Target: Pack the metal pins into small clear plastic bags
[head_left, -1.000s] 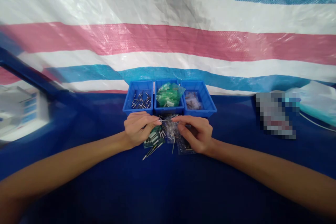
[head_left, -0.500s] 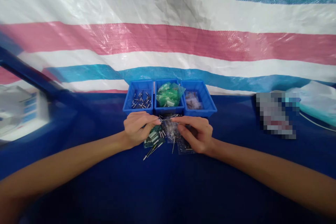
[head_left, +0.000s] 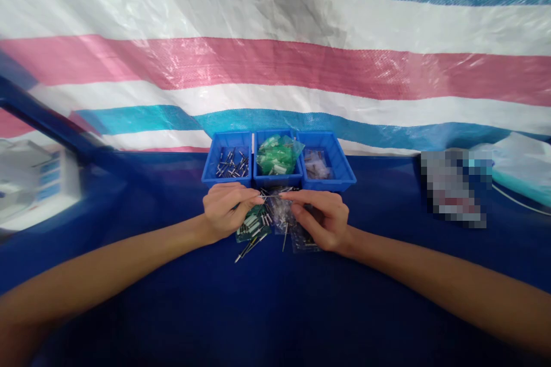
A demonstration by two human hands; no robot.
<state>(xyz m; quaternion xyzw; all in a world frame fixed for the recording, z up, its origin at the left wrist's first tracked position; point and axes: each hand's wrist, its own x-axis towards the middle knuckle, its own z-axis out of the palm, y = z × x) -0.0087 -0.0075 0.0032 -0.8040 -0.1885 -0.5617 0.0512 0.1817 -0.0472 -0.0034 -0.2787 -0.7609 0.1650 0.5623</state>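
Observation:
A thin metal blind rivet (head_left: pixel 272 196) lies level between my two hands. My left hand (head_left: pixel 228 209) is closed in a pinch on its left end. The index fingertip of my right hand (head_left: pixel 322 215) touches the rivet's right end, while the thumb is spread apart lower down. Under the hands is a pile with a green bag of rivets (head_left: pixel 252 225), a clear plastic bag (head_left: pixel 282 221) and another clear bag (head_left: pixel 305 243), partly covered by my right hand. A few loose rivets (head_left: pixel 249 248) lie at the pile's front.
Behind the hands stand three blue bins: the left bin (head_left: pixel 205 175) with loose rivets, the middle bin (head_left: pixel 278 182) with green bags, the right bin (head_left: pixel 344 175) with clear bags. A white device (head_left: pixel 60 183) sits far left. A blurred-out object (head_left: pixel 451 189) and plastic-wrapped bundle (head_left: pixel 523 166) lie right.

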